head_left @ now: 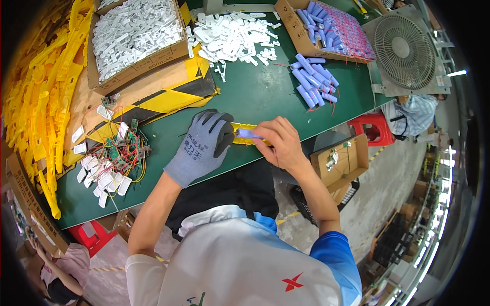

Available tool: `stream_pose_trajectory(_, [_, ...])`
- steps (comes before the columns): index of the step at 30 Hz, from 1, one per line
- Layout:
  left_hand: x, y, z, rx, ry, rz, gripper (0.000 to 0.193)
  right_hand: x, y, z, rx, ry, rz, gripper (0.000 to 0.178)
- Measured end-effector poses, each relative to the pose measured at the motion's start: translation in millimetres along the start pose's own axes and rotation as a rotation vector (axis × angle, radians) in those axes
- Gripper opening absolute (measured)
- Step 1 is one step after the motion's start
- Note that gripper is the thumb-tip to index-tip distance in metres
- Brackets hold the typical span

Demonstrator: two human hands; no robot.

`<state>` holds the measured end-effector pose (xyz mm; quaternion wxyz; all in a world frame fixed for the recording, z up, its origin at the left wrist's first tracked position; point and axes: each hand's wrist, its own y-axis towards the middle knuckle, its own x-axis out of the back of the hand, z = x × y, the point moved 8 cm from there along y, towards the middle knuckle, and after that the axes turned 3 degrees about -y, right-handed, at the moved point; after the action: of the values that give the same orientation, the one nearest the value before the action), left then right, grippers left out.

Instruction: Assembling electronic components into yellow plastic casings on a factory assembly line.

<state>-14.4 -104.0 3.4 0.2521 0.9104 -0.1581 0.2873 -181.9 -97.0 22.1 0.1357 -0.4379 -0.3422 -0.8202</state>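
Note:
A yellow plastic casing [244, 127] lies across the front edge of the green table, between my two hands. My left hand [200, 145], in a grey-blue glove with dark fingertips, is closed round the casing's left end. My bare right hand [279, 140] pinches a purple cylindrical battery [247, 133] that lies in the casing; its fingers hide the casing's right end. A loose pile of similar purple batteries [315, 81] with red wires sits farther back to the right. Left of my gloved hand is a heap of green circuit boards with wires and white rectangular parts [109, 176].
Yellow casings [51, 92] pile up at the far left. A cardboard box [140, 64] holds small white parts, with more white pieces [232, 38] beside it. Another box [301, 43] holds batteries. A fan [404, 51] stands at the right. Another person's arm [58, 270] shows lower left.

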Motion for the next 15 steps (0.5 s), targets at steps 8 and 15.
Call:
stream_pose_trajectory(8, [10,2,-6,0.021,-0.006,0.023,0.036,-2,6,16,0.076,-0.181,0.097,0.038])
stream_pose_trajectory(15, [8,1,-14,-0.054,0.191,0.073,0.034,-4,4,13,0.004,0.034,0.033,0.022])
